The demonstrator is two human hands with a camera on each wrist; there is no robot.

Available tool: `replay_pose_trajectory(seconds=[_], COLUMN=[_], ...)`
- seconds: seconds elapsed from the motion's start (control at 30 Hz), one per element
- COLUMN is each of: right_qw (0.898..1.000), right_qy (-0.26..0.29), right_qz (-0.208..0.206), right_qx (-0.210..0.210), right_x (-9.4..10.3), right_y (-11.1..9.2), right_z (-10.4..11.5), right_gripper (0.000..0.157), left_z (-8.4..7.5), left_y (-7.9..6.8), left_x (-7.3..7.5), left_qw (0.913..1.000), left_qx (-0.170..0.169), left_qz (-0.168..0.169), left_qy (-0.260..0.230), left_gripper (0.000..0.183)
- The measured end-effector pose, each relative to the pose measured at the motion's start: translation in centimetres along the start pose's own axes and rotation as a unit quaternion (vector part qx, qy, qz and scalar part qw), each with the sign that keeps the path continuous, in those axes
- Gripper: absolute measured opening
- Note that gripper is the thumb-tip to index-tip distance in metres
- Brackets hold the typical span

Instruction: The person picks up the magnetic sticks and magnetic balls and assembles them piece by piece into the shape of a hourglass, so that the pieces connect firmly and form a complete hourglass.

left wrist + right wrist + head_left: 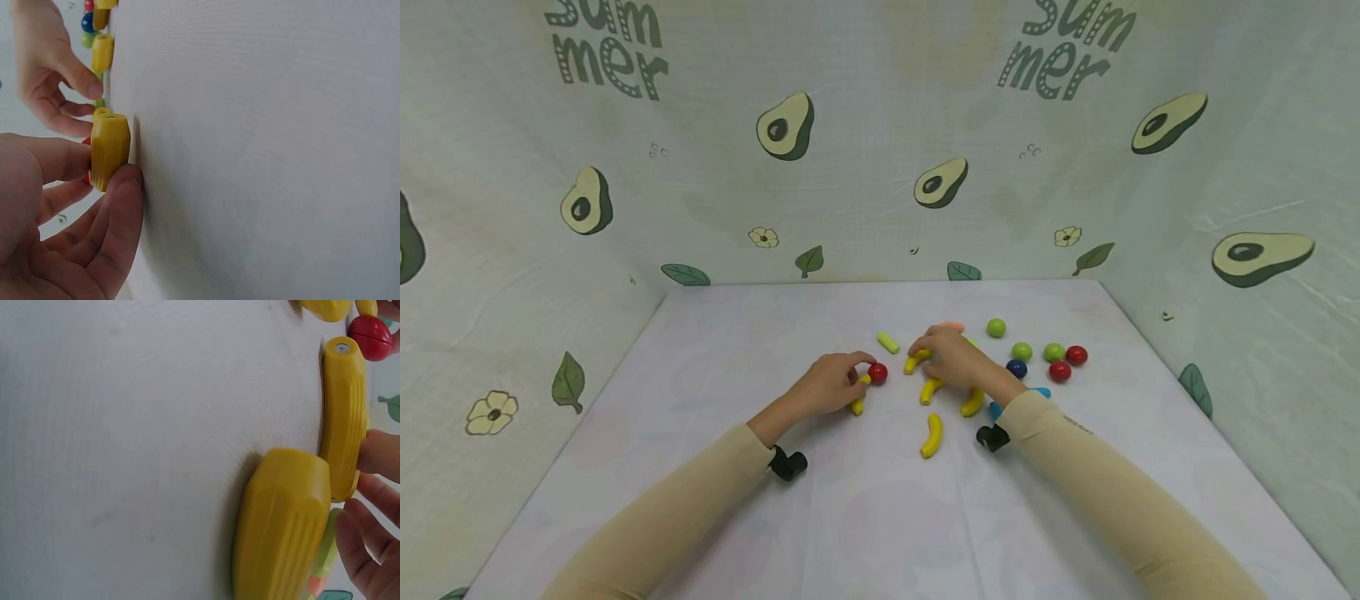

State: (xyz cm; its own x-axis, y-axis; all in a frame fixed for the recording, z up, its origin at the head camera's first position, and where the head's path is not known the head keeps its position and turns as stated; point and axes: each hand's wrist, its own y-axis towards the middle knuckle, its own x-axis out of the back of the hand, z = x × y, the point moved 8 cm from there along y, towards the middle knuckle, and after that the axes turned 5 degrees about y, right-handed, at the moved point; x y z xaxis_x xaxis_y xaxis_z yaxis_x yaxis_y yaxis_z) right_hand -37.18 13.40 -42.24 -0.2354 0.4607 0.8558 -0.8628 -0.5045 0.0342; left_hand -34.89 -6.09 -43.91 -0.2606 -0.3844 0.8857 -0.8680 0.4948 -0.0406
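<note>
My left hand (829,383) pinches a yellow banana-shaped toy piece (111,150) between thumb and fingers, just above the table. Next to its fingertips lies a red ball (877,373), partly hidden by the hand in the left wrist view. Over the pile of pieces, my right hand (955,358) reaches down to another yellow banana piece (344,419) lying on the table. Its thumb and fingers stand apart around that piece's far end. Closer to the right wrist camera is one more yellow banana piece (281,525), and a light green stick (328,547) shows behind it.
Further yellow bananas (932,436) lie in the middle. To the right are green balls (1022,352), red balls (1060,371), a dark blue ball (1017,368) and blue pieces (996,411). A green stick (888,342) and a pink piece (951,327) lie farther back.
</note>
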Motion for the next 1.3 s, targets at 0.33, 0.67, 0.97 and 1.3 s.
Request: replay_pose_trajectory(seconds=[0.33, 0.67, 0.97, 1.3], right_qw=[1.000, 1.000, 1.000, 0.999], right_qy=[-0.017, -0.004, 0.014, 0.025], right_qz=[-0.009, -0.016, -0.022, -0.041], right_qx=[0.011, 0.023, 0.001, -0.009], right_x=[-0.1, -0.2, -0.1, -0.2], right_y=[0.0, -0.1, 0.0, 0.2], right_z=[-0.1, -0.2, 0.1, 1.2], right_gripper=[0.025, 0.024, 0.024, 0.024], left_z=[0.0, 0.1, 0.3, 0.4], left_y=[-0.1, -0.1, -0.1, -0.1], left_x=[0.1, 0.1, 0.0, -0.1], left_qw=[1.0000, 1.0000, 0.9998, 0.9997], left_qx=[-0.003, 0.001, 0.015, 0.015], left_qz=[-0.004, -0.002, 0.000, 0.001], left_qy=[-0.006, -0.007, -0.010, -0.017], left_gripper=[0.043, 0.043, 0.043, 0.044])
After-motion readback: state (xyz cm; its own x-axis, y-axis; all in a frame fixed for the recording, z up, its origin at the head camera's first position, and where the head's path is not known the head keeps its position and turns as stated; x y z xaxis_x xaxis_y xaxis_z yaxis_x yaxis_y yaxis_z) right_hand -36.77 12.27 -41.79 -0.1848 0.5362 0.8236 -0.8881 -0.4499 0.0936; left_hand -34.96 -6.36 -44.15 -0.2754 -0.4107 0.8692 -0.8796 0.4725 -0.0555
